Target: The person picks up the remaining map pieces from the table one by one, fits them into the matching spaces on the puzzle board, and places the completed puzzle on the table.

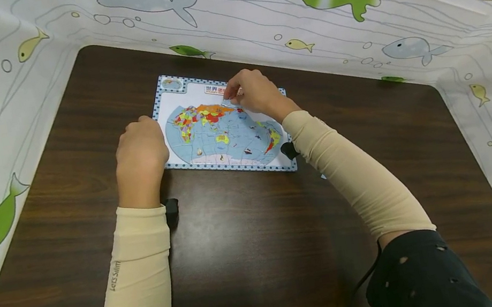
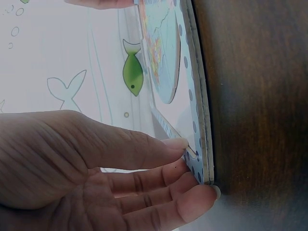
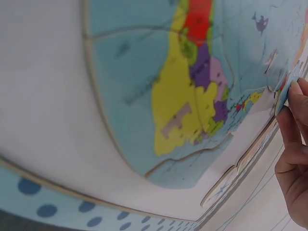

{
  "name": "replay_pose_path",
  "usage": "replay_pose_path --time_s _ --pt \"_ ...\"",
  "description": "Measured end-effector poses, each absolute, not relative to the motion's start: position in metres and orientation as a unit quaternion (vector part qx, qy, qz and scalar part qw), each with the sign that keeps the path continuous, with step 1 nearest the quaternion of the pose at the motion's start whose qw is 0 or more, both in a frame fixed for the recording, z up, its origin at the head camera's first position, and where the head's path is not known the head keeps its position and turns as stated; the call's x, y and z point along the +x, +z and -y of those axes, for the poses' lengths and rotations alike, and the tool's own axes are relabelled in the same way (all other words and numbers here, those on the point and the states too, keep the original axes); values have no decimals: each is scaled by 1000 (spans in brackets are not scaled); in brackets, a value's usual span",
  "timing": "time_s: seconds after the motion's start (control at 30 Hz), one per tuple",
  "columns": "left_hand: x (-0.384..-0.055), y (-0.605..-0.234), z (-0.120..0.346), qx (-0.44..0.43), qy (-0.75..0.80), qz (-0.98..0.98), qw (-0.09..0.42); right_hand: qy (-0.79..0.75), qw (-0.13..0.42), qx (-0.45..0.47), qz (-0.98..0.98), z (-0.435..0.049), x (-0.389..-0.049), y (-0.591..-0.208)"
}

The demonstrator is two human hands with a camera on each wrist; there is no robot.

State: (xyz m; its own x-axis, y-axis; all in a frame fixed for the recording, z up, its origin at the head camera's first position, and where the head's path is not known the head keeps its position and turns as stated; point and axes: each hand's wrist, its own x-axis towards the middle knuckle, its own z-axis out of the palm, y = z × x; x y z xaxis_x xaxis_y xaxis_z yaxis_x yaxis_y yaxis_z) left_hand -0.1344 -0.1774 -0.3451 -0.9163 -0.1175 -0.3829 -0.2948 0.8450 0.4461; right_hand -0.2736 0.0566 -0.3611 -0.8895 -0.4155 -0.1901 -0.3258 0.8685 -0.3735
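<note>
A world-map jigsaw board (image 1: pixel 189 95) with a blue dotted border lies on the brown table, its oval largely filled with pieces. My left hand (image 1: pixel 140 152) holds the board's left edge; in the left wrist view the thumb (image 2: pixel 166 151) lies on the dotted border and the fingers bend around the rim. Over the map's upper edge, my right hand (image 1: pixel 258 94) pinches a light-blue puzzle piece (image 3: pixel 284 94) between thumb and fingers. The fingers partly hide this piece in the head view. Bare white board shows beside the pinched piece in the right wrist view.
A small light-blue object (image 1: pixel 323 176) peeks out beside the right sleeve, mostly hidden. Black wrist cameras (image 1: pixel 172 213) sit under both forearms. White fabric walls (image 1: pixel 243 18) printed with fish surround the table (image 1: pixel 239 230) at the back and sides.
</note>
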Motion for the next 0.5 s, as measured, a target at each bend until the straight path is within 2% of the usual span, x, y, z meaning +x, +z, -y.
replay_pose_path --time_s 0.5 --pt "-135 -346 176 -109 257 -945 169 -170 125 -203 -956 -58 -275 -364"
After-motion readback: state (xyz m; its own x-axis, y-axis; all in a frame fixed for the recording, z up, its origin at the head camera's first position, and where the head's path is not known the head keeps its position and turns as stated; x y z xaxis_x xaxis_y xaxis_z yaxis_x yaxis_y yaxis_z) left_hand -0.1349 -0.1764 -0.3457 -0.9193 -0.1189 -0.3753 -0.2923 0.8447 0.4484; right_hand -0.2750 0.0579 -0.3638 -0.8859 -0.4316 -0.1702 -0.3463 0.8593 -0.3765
